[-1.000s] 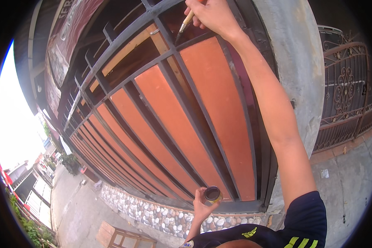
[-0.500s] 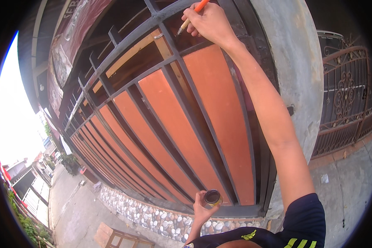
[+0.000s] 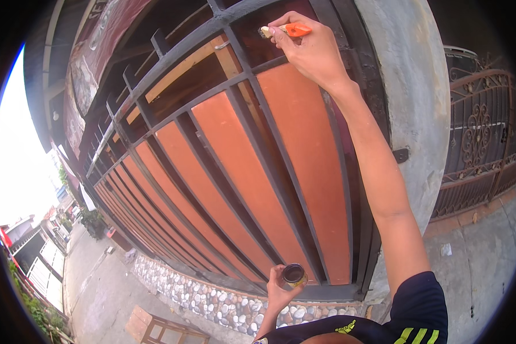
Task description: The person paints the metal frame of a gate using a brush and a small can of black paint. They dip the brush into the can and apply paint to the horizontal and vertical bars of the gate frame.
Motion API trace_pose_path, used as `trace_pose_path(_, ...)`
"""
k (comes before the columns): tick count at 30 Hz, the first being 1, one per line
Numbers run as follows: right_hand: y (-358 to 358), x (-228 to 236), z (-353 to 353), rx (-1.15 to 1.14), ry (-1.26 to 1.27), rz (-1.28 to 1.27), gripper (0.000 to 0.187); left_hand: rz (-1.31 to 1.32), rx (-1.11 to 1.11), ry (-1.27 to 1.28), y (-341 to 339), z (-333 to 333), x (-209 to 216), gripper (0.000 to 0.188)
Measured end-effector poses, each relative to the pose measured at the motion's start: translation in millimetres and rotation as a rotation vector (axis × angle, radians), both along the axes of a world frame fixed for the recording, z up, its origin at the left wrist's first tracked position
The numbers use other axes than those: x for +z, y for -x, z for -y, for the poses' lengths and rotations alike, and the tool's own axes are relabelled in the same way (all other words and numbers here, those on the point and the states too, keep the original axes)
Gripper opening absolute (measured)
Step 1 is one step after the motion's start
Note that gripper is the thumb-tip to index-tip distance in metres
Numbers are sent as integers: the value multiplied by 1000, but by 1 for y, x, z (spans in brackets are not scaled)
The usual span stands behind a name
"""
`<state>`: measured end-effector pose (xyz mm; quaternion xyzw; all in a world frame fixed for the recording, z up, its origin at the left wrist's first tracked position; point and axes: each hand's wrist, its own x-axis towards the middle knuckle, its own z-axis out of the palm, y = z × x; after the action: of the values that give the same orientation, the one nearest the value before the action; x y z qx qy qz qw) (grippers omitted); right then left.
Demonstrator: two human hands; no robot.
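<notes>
My right hand (image 3: 312, 46), raised at the top of the view, is closed around a paintbrush (image 3: 297, 30) with an orange handle. The bristles point left, near an upright grey bar of the metal gate (image 3: 242, 57); I cannot tell whether they touch it. Low in the middle, my left hand (image 3: 279, 291) grips a small open paint can (image 3: 294, 273) with dark paint inside. Behind both hands stands the gate, its dark grey bars framing orange panels (image 3: 304, 143).
A grey concrete pillar (image 3: 415, 103) rises right of the gate. Pebble-faced paving (image 3: 223, 307) runs along its foot, with a wooden stool (image 3: 166, 329) lower left. A brown ornamental gate (image 3: 476, 137) stands far right. A street (image 3: 92, 275) stretches away left.
The brush has swung from pointing down-left to nearly level, and my right hand has shifted slightly right and down. My left hand with the paint can has barely moved.
</notes>
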<state>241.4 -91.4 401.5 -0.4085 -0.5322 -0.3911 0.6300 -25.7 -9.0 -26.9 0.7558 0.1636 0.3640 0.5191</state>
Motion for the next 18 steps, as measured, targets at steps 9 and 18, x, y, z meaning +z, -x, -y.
trace_pose_path(9, 4, 11, -11, 106, -131, 64, 13, 12, -36, 12, -3, -1, 1, 66)
trace_pose_path(18, -8, 5, 9, -23, -2, 90, 16, 10, -35, 7, -5, -3, 1, 65)
